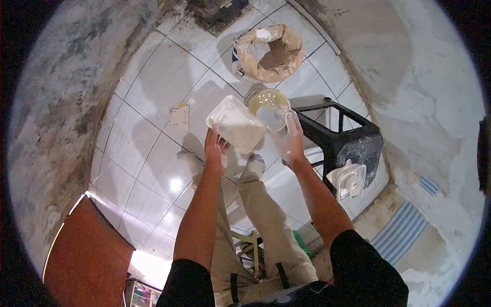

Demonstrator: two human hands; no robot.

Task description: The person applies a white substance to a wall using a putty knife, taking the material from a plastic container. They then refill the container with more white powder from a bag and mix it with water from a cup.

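Note:
My left hand (216, 145) grips the lower left side of a white rectangular plastic tub (236, 124), which is tilted and smeared with pale plaster-like material. Just right of the tub, my right hand (290, 137) is coated in white and somewhat blurred, its fingers stretched out over the near right rim of a round bucket (251, 97). Cloudy yellowish liquid (271, 112) shows inside that bucket. The tub's right corner overlaps the bucket in this view.
Beyond the bucket stands an open paper bag (290, 42) of powder in a pail. A black stool (353, 143) at the right carries a white lidded container (351, 180). A stained flat piece (179, 117) lies on the tiles; bare walls rise both sides. At lower left is a reddish-brown panel (92, 250).

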